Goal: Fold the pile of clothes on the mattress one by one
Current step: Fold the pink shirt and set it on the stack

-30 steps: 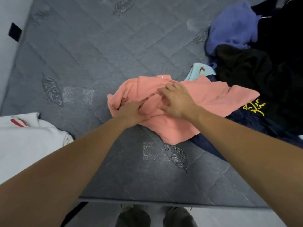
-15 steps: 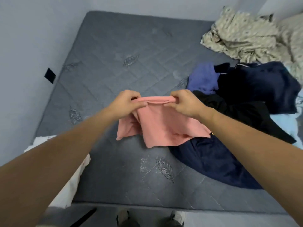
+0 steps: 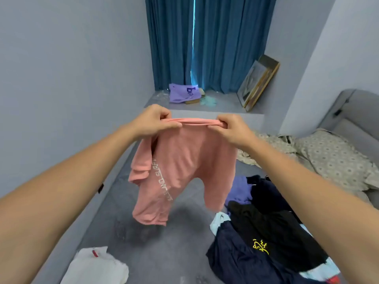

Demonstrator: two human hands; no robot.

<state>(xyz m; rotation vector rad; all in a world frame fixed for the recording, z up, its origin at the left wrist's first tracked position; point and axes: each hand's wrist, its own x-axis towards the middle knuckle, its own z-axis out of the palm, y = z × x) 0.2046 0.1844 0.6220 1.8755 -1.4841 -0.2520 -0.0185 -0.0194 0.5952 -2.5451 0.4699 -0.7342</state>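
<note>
A salmon-pink pair of shorts [image 3: 184, 167] with white lettering down one leg hangs in the air above the grey mattress [image 3: 174, 242]. My left hand [image 3: 152, 121] pinches the left end of its waistband and my right hand [image 3: 231, 128] pinches the right end, holding it stretched between them. The pile of clothes [image 3: 262, 232] lies on the mattress at the lower right: dark navy, black, purple and light-blue garments. A white garment [image 3: 96, 267] lies at the lower left.
A patterned beige bedsheet [image 3: 328, 156] is bunched at the right by a grey headboard [image 3: 352, 111]. Blue curtains [image 3: 209, 42], a leaning picture frame [image 3: 258, 83] and a purple bag [image 3: 183, 93] sit on a ledge ahead. A wall runs along the left.
Both hands took hold of the pink shorts on the mattress and lifted them high; the view tilted up toward the curtains. The shorts now hang free from the waistband.
</note>
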